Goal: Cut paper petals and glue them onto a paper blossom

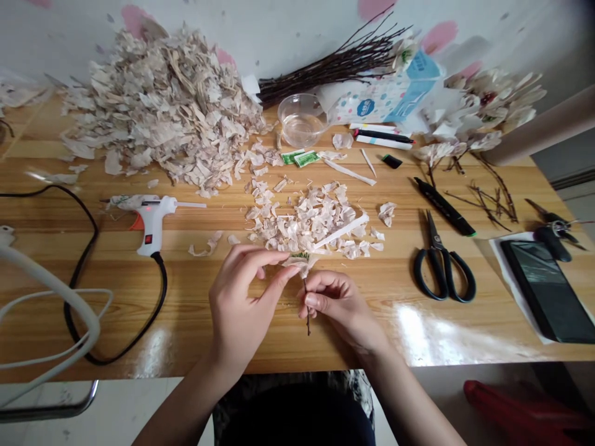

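A thin dark twig (307,322) is pinched upright between the thumb and fingers of my right hand (338,303). At its top sits a small flower head with pale petals and a green centre (302,262). My left hand (248,291) pinches a pale petal on the left side of that flower, thumb below and index finger above. Just beyond both hands lies a loose pile of pale dried petals (316,214), with a white strip (341,231) resting on it.
At left lies a white glue gun (151,220) with a black cord (162,291). Behind are a large petal heap (162,105), a clear bowl (302,121) and a twig bundle (330,65). Black-handled scissors (441,263), a marker (444,205) and a phone (548,291) lie right.
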Tool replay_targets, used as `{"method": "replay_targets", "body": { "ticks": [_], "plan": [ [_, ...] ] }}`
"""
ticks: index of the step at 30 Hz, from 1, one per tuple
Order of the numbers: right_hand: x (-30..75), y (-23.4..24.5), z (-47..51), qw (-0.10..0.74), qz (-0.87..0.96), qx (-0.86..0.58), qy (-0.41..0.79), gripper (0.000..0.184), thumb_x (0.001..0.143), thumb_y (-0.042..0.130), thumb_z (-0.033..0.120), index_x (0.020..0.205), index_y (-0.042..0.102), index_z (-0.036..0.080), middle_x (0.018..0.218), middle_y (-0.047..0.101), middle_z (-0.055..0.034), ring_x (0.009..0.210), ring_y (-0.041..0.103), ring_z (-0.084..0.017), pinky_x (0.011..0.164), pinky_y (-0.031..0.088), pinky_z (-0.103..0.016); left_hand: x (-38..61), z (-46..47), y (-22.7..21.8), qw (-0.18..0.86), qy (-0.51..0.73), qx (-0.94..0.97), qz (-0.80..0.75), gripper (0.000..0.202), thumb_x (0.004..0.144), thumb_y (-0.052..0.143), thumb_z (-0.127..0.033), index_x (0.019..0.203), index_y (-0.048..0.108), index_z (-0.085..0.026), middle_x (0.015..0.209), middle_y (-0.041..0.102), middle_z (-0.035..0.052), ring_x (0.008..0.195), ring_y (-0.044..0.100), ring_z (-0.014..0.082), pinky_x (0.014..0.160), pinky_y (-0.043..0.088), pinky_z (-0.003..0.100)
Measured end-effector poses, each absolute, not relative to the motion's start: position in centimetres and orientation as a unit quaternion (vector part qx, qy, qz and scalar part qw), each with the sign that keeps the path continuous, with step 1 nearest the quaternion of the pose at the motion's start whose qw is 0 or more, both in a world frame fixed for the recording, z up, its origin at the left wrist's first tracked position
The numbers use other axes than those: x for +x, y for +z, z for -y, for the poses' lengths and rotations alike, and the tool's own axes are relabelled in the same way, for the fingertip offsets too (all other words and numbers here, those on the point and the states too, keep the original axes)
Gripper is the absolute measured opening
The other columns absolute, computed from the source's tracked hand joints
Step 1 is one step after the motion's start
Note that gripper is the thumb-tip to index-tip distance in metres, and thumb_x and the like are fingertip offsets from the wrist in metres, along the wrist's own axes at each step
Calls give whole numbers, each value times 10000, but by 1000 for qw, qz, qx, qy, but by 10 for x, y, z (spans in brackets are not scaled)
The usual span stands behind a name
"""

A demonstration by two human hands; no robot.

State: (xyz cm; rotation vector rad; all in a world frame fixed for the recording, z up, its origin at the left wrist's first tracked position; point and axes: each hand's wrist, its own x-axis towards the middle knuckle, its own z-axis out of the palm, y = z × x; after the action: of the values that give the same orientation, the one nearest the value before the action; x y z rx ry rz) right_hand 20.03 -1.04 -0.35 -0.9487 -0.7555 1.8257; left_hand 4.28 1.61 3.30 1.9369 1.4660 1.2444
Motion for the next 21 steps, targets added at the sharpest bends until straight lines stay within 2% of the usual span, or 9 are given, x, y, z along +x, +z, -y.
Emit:
{"method": "replay_targets", "body": {
  "ticks": [5,9,14,17,21],
  "plan": [
    [199,-3,10,459,316,-392,732,171,748,805,318,726,688,195,607,698,24,522,620,-94,512,464,-189,44,-15,33,211,449,698,-517,142,805,717,-118,902,659,-204,842,652,0,696,554,127,627,456,251],
    [198,-4,10,478,353,-414,690,97,763,788,288,752,723,217,687,728,11,622,658,-123,614,518,-229,42,-12,35,211,441,714,-501,167,813,695,-94,923,657,-214,859,652,10,712,574,134,631,476,255],
    [197,-9,14,496,444,-507,548,27,805,730,239,797,754,231,802,736,-17,741,665,-176,714,529,-292,35,-9,32,187,443,742,-468,195,802,697,-70,918,662,-222,839,646,5,736,604,136,656,498,254],
    [198,-11,16,508,495,-529,466,86,828,689,197,770,744,230,791,715,-25,754,645,-187,731,521,-310,31,-7,29,152,442,763,-446,210,779,730,-87,917,662,-230,833,650,-4,741,622,135,679,508,255],
    [199,-10,16,539,508,-518,427,126,816,683,144,751,730,241,791,698,-16,782,638,-194,769,511,-329,28,-5,30,114,442,783,-422,224,745,766,-88,887,654,-221,786,643,-20,680,614,116,655,503,231]
  ]
}}
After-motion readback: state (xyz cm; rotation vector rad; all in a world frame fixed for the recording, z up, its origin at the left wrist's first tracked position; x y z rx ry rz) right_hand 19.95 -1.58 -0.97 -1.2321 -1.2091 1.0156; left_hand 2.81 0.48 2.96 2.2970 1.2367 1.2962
